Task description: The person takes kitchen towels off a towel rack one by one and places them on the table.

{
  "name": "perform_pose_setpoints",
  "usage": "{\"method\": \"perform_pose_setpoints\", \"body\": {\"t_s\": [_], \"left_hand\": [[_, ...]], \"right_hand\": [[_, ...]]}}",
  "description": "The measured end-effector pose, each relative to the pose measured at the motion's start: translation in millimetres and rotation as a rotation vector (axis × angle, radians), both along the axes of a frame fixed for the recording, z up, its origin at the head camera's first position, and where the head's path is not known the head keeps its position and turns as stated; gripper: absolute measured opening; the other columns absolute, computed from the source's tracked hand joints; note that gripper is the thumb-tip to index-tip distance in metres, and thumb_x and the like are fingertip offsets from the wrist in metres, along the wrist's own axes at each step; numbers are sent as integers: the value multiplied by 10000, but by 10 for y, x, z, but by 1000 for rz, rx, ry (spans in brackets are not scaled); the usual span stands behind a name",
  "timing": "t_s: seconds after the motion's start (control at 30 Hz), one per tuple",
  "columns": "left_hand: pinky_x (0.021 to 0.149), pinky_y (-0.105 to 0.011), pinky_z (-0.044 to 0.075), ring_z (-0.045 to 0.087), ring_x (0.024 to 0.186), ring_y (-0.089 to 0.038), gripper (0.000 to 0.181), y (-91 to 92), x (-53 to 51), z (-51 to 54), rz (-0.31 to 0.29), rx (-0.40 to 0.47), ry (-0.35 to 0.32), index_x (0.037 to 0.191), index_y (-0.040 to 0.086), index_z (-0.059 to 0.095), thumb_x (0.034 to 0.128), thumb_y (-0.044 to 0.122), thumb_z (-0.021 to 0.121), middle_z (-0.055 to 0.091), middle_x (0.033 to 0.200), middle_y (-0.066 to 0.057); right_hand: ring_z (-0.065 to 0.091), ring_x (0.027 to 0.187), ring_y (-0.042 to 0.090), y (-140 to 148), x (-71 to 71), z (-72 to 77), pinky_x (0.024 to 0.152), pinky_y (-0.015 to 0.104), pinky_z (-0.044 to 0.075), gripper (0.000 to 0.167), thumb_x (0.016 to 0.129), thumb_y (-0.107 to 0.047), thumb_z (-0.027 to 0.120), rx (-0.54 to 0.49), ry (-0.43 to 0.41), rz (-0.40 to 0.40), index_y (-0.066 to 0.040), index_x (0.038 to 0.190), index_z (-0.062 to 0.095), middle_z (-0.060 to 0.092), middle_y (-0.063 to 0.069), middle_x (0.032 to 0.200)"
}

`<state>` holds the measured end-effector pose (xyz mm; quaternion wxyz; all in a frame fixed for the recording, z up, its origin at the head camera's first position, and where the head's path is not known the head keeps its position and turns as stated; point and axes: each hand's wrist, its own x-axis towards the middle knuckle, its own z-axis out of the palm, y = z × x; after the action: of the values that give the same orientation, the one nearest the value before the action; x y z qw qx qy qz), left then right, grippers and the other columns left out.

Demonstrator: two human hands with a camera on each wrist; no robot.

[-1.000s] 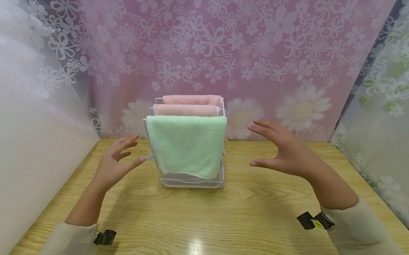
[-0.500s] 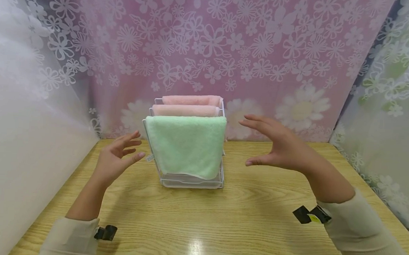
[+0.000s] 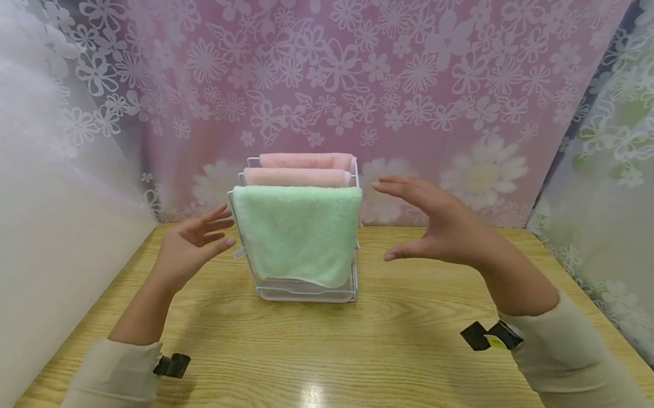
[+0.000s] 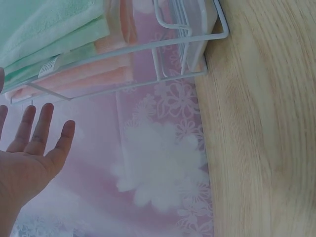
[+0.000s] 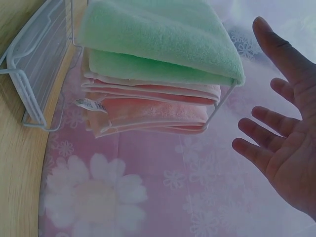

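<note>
A white wire rack (image 3: 306, 293) stands on the table, with a green towel (image 3: 298, 233) draped over its front bar and two pink towels (image 3: 298, 177) on the bars behind. My left hand (image 3: 185, 249), fingers spread and empty, is just left of the rack; in the left wrist view the hand (image 4: 29, 158) is below the rack's side frame. On the right, my right hand (image 3: 441, 227) is held up with thumb and fingers apart, a gap between it and the green towel. The right wrist view shows that hand (image 5: 286, 143) beside the green towel (image 5: 158, 39).
The wooden table (image 3: 276, 360) extends in front of the rack and to both sides. A pink floral curtain (image 3: 332, 76) hangs behind it, with pale sheets (image 3: 48, 186) at the left and patterned ones (image 3: 628, 199) at the right.
My right hand has moved left and slightly up, closer to the rack. The left hand has shifted slightly up and right, its fingers nearer the rack's side. Rack and towels have not moved.
</note>
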<state>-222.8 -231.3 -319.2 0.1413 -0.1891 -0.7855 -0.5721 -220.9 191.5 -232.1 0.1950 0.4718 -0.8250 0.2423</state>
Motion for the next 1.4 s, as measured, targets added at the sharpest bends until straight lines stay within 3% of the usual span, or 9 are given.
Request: {"method": "perform_pose_setpoints", "body": {"t_s": [0.2, 0.47, 0.83, 1.03, 1.23, 1.4], "left_hand": [[874, -211, 539, 654, 1073, -167, 564, 39, -27, 51, 26, -1, -4, 1404, 146, 539, 880, 117, 745, 664, 1214, -76], [864, -191, 533, 663, 996, -95, 526, 77, -92, 150, 59, -8, 6, 1393, 91, 543, 903, 152, 724, 699, 1090, 8], [815, -238, 571, 699, 913, -120, 447, 104, -154, 241, -16, 117, 55, 1318, 52, 608, 885, 39, 718, 711, 1040, 33], [830, -215, 561, 676, 980, -92, 431, 117, -167, 281, -7, 115, 66, 1302, 44, 619, 884, 52, 724, 714, 1047, 56], [815, -220, 567, 685, 937, -95, 440, 134, -173, 325, -24, 145, 63, 1295, -20, 599, 877, 32, 726, 719, 1014, 51], [820, -217, 565, 674, 947, -102, 443, 142, -167, 348, -12, 135, 72, 1288, -42, 594, 878, 51, 731, 715, 987, 47]], "right_hand": [[410, 1348, 290, -69, -43, 12, 1074, 517, 392, 939, 617, -258, 943, -17, 9, 41, -59, 1417, 493, 480, 98, 1447], [425, 1340, 288, -181, -98, 51, 1086, 507, 384, 893, 632, -209, 933, -52, 10, 87, -65, 1405, 510, 486, 90, 1445], [460, 1312, 280, -335, -148, 84, 1092, 477, 383, 823, 629, -225, 934, -79, 48, 95, -48, 1347, 570, 544, 116, 1385], [460, 1308, 273, -390, -151, 86, 1093, 473, 381, 810, 650, -251, 926, -75, 22, 69, -66, 1353, 570, 547, 101, 1383], [437, 1330, 264, -464, -130, 98, 1099, 490, 372, 790, 668, -241, 918, -81, -31, 51, -90, 1361, 571, 530, 105, 1402], [448, 1322, 269, -526, -170, 93, 1103, 477, 372, 748, 677, -218, 912, -100, -13, 66, -88, 1340, 593, 529, 142, 1392]]}}
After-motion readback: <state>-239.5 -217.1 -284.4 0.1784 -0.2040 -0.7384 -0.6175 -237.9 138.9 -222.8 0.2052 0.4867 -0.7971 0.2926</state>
